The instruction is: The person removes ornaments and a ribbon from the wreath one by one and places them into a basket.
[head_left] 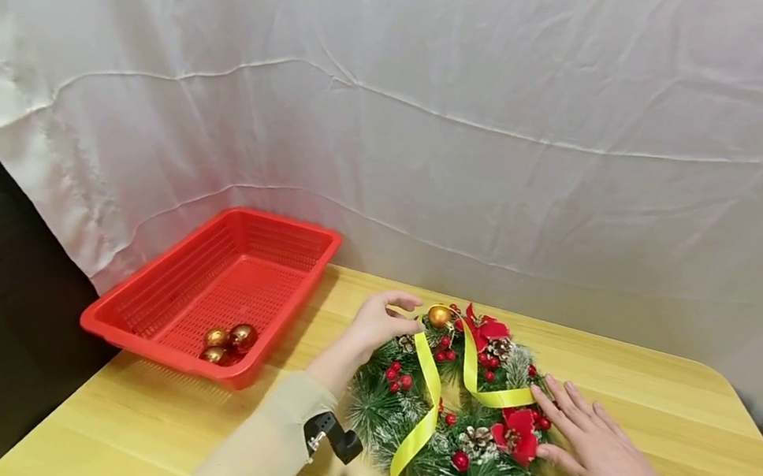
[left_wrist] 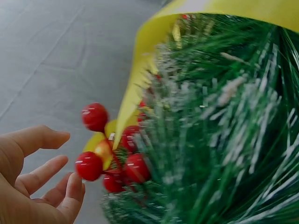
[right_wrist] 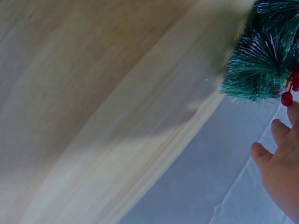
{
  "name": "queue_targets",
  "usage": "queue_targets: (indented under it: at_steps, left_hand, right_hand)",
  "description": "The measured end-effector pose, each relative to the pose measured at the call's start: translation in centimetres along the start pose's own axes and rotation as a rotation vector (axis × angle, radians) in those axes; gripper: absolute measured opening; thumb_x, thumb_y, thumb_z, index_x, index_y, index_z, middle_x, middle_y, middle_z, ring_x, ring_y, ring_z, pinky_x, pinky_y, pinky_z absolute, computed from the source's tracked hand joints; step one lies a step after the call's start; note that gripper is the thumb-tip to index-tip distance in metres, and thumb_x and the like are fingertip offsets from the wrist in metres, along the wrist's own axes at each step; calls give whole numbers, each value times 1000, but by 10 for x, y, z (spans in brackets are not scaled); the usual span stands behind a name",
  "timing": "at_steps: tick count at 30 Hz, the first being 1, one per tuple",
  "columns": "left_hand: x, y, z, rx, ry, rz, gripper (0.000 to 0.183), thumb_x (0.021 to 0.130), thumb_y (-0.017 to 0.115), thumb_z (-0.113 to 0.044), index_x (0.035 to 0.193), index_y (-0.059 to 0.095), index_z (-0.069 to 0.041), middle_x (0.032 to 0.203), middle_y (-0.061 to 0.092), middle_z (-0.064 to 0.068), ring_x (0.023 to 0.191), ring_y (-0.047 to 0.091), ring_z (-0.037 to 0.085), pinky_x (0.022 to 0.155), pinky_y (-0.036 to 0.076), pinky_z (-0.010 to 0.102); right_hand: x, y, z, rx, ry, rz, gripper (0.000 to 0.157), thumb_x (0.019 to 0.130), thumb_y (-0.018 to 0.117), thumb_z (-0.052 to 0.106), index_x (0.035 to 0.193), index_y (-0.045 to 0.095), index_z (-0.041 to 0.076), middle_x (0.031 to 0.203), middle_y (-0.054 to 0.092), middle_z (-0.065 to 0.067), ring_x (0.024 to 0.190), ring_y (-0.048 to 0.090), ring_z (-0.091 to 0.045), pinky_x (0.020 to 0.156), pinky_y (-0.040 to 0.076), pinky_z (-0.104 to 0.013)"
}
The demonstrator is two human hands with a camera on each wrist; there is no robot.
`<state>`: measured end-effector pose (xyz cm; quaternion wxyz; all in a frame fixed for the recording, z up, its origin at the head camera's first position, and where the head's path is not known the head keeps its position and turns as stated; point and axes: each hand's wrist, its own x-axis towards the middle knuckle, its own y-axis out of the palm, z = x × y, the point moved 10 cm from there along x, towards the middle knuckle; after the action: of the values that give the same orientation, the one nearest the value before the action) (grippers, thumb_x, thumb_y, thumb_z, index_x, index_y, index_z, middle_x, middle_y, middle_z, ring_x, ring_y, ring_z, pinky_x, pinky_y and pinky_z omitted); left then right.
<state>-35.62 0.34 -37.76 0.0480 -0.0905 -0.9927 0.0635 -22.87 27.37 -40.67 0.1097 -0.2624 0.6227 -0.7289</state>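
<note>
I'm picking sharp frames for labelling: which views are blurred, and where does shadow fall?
Head view: sharp and evenly lit, soft shadow under the red basket and beside the wreath. Left wrist view: needles smeared, berries clearer. Right wrist view: the table is streaked with motion blur.

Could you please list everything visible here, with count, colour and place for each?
wreath: one, green frosted needles with red berries, red flowers and pine cones, on the table, centre.
ribbon: one, yellow, draped across the wreath.
gold ball: one, gold, on the wreath's far edge.
basket: one, red, on the table's left end.
baubles: three, gold and reddish, in the basket's near corner.
table: one, light wood.
backdrop cloth: one, white, behind the table.
left hand: at the wreath's far left edge, beside the gold ball.
right hand: flat, fingers on the wreath's right side.
</note>
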Motion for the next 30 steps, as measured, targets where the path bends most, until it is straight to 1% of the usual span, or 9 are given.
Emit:
queue_targets:
  at_steps: [3,5,9,13,18,23,30]
  left_hand:
    - [2,5,6,8,-6,-3,39,75,76,0,113,66,0,109,58,14,85,57,18,70,50,31]
    - [4,7,10,17,-12,-7,39,75,76,0,113,66,-1,108,58,13,87,56,19,69,50,30]
    - [6,10,13,31,-1,-18,37,75,74,5,111,67,-1,106,59,13,86,55,20,69,52,28]
    - [6,11,12,50,11,-37,39,75,73,8,112,67,-1,103,60,14,83,56,19,68,53,28]
    - [8,12,10,88,24,-63,40,75,73,6,114,66,-2,100,60,14,81,58,18,65,52,28]
    - [7,11,7,153,44,-92,34,76,73,5,109,69,-4,97,62,12,79,59,17,63,52,27]
    - [9,10,8,144,67,-101,28,77,66,11,101,71,-2,87,65,10,76,59,18,63,52,27]
  right_hand:
    - [0,0,1,-2,-4,-6,72,92,59,43,152,26,21,159,13,-1,143,-2,-12,111,-12,-26]
    - [0,0,1,-4,-2,-7,72,92,59,43,152,26,21,159,13,-1,143,-2,-11,111,-12,-26]
    - [1,1,1,-12,4,-3,72,92,58,45,152,26,21,159,13,0,143,-3,-11,110,-12,-25]
    - [1,1,1,-12,9,-1,72,92,58,45,152,26,21,159,13,0,143,-4,-10,110,-13,-24]
    - [0,1,1,-12,10,-4,72,92,59,44,152,26,21,159,13,0,143,-4,-9,110,-13,-24]
    - [0,1,1,-15,8,-5,73,92,59,44,152,26,21,159,13,-1,143,-3,-9,110,-12,-24]
    - [0,2,1,-14,7,-7,73,92,59,44,152,26,21,159,13,0,142,-3,-9,110,-12,-24]
